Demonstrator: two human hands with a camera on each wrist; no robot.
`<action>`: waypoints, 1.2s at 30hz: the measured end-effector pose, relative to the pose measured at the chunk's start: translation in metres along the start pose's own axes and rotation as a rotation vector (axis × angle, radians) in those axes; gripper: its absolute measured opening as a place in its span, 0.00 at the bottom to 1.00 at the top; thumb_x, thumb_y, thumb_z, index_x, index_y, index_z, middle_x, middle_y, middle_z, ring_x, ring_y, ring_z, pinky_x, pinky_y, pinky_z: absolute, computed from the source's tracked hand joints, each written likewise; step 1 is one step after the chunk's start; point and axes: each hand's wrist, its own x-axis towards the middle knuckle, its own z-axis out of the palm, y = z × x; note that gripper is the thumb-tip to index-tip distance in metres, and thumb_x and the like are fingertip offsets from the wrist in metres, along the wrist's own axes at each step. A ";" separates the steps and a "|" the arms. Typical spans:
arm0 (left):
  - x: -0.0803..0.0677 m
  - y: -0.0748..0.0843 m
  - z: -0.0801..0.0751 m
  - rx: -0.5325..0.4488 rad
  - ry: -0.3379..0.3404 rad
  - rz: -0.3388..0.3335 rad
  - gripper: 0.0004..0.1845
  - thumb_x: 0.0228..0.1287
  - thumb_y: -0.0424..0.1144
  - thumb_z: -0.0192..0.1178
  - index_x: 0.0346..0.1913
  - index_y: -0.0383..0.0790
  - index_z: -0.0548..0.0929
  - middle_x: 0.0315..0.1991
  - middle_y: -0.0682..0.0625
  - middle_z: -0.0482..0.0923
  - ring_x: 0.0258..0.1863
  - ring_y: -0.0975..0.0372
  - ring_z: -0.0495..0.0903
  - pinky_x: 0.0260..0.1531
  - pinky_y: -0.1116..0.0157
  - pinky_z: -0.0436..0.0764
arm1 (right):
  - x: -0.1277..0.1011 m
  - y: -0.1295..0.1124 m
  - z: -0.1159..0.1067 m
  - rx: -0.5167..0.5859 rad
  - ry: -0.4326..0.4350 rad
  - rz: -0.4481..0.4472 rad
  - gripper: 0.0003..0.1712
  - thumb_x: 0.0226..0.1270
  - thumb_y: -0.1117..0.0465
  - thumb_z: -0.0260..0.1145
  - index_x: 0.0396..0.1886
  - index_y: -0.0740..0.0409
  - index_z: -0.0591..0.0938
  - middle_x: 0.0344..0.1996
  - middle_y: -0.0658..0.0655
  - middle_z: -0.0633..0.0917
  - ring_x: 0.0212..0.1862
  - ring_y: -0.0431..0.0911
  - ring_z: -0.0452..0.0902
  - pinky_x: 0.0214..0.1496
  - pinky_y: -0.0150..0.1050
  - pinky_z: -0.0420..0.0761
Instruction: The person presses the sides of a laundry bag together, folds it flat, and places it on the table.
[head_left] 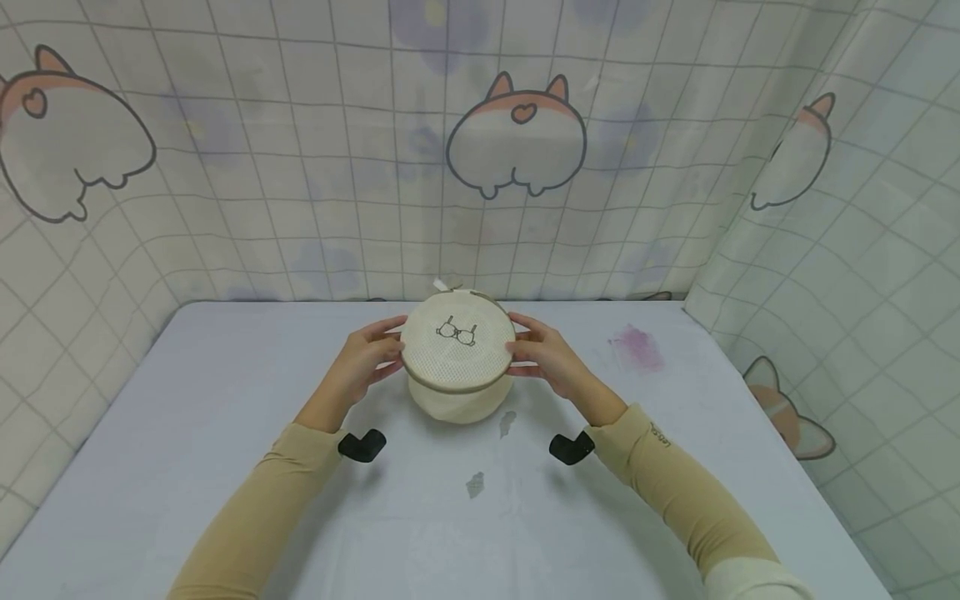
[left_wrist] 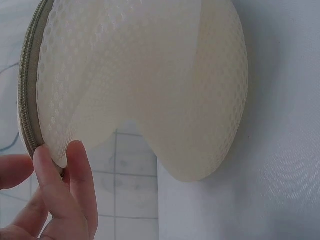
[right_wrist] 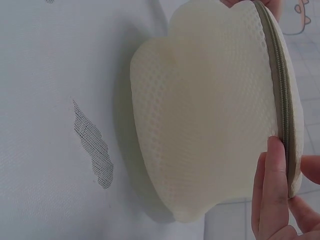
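Note:
A round cream mesh laundry pouch [head_left: 457, 358] with a grey zipper rim and a small bra drawing on its flat lid stands on the table, lid tilted toward me. My left hand [head_left: 369, 354] pinches its left rim, fingers [left_wrist: 75, 200] on the mesh and thumb over the zipper. My right hand [head_left: 542, 354] pinches the right rim the same way, fingers [right_wrist: 270, 190] along the zipper band. The pouch's [left_wrist: 150, 85] bulging underside [right_wrist: 205, 110] rests on the cloth.
A pale blue cloth covers the table [head_left: 187, 433], with a pink stain [head_left: 637, 347] at the right and small grey marks [head_left: 476, 484] in front of the pouch. Cartoon-print curtains [head_left: 517, 142] close off the back and both sides.

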 end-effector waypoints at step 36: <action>0.003 -0.006 0.003 -0.024 0.010 -0.029 0.31 0.72 0.28 0.55 0.77 0.40 0.68 0.69 0.37 0.70 0.40 0.66 0.79 0.43 0.73 0.82 | 0.002 0.009 -0.001 -0.004 0.012 0.004 0.38 0.75 0.69 0.60 0.81 0.58 0.60 0.58 0.67 0.76 0.40 0.44 0.83 0.48 0.43 0.87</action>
